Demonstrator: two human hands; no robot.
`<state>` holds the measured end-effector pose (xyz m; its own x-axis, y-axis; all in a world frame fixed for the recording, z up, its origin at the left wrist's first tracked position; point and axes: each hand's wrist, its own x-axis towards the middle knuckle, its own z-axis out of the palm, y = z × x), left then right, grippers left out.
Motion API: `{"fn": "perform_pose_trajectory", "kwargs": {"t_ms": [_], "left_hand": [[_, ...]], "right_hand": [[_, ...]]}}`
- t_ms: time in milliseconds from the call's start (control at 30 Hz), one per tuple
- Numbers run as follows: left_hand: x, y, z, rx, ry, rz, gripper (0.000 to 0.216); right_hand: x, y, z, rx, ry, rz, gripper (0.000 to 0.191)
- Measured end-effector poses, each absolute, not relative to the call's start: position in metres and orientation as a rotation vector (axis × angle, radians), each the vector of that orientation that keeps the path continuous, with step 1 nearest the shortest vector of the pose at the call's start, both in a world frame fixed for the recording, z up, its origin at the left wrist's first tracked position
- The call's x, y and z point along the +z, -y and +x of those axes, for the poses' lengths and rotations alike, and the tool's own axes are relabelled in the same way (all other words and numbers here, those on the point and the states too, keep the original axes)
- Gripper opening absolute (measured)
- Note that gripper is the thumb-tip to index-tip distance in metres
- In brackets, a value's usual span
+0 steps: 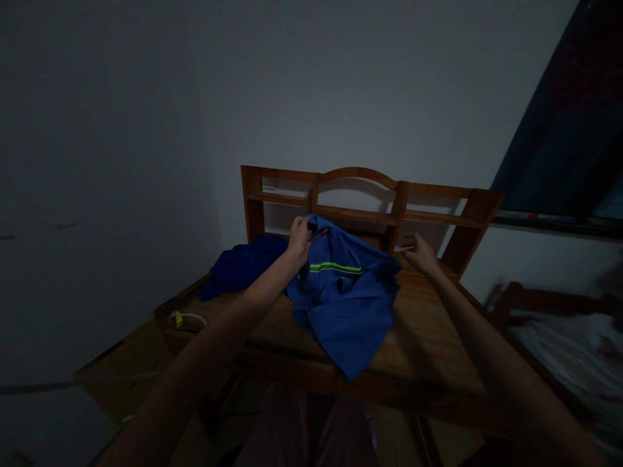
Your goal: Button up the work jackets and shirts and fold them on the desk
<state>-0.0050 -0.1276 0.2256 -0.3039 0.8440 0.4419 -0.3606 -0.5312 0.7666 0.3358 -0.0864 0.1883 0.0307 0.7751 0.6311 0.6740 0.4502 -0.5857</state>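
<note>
- Here's the left hand [298,237], fingers closed on the upper edge of the blue garment [353,314], holding that edge up!
- And the garment itself: bunched over the middle of the worktop [433,331], a lower corner pointing at the front edge, bright striped band [335,268] facing up.
- Over to the right hand [418,254], fingers bent, just beside the garment's right side; something pale shows at the fingertips, too dim to tell whether it's gripped.
- Darker blue cloth [243,264] lies heaped at left, wooden shelf unit [400,202] standing behind.
</note>
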Motion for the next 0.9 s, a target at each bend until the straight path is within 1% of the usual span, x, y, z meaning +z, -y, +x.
{"fn": "perform_pose_trajectory", "kwargs": {"t_ms": [67, 133, 167, 200, 267, 333, 367, 400, 467, 500, 567, 600, 633, 667, 700, 800, 900], "left_hand": [[0.236, 0.137, 0.017, 1.831, -0.504, 1.081, 0.015], [0.242, 0.147, 0.039, 1.747, -0.410, 1.133, 0.020], [0.245, 0.152, 0.048, 1.717, -0.410, 1.183, 0.023], [0.247, 0.157, 0.057, 1.689, -0.439, 1.249, 0.024], [0.250, 0.165, 0.067, 1.624, -0.525, 1.425, 0.025], [0.251, 0.172, 0.068, 1.521, -0.575, 1.636, 0.023], [0.251, 0.173, 0.065, 1.476, -0.587, 1.740, 0.024], [0.248, 0.174, 0.059, 1.460, -0.613, 1.837, 0.026], [0.239, 0.172, 0.041, 1.545, -0.777, 2.023, 0.035], [0.231, 0.168, 0.030, 1.623, -0.917, 2.111, 0.042], [0.211, 0.158, 0.008, 1.713, -1.248, 2.270, 0.066], [0.199, 0.152, -0.003, 1.668, -1.399, 2.336, 0.078], [0.186, 0.145, -0.012, 1.574, -1.530, 2.375, 0.086], [0.174, 0.138, -0.019, 1.455, -1.638, 2.381, 0.089], [0.162, 0.132, -0.025, 1.329, -1.716, 2.359, 0.087], [0.138, 0.119, -0.030, 1.013, -1.764, 2.217, 0.065], [0.132, 0.115, -0.023, 0.937, -1.705, 2.045, 0.041]], "right_hand": [[0.199, 0.107, 0.299, 0.157, 1.781, -1.163, 0.066], [0.209, 0.130, 0.258, 0.245, 2.011, -0.965, 0.083], [0.212, 0.140, 0.239, 0.269, 2.098, -0.857, 0.084], [0.215, 0.147, 0.224, 0.278, 2.156, -0.769, 0.078], [0.215, 0.154, 0.205, 0.282, 2.155, -0.694, 0.056], [0.212, 0.149, 0.202, 0.294, 2.032, -0.782, 0.033], [0.209, 0.143, 0.206, 0.302, 1.957, -0.866, 0.027], [0.207, 0.137, 0.212, 0.310, 1.888, -0.950, 0.024], [0.206, 0.126, 0.228, 0.315, 1.798, -1.073, 0.020], [0.208, 0.121, 0.237, 0.314, 1.783, -1.101, 0.018], [0.215, 0.116, 0.251, 0.312, 1.761, -1.093, 0.015], [0.221, 0.115, 0.257, 0.323, 1.740, -1.071, 0.016], [0.228, 0.115, 0.261, 0.345, 1.716, -1.040, 0.018], [0.237, 0.116, 0.264, 0.376, 1.691, -1.000, 0.020], [0.247, 0.118, 0.267, 0.408, 1.669, -0.958, 0.021], [0.283, 0.128, 0.272, 0.432, 1.673, -0.843, 0.022], [0.323, 0.139, 0.284, 0.315, 1.720, -0.778, 0.021]]}}
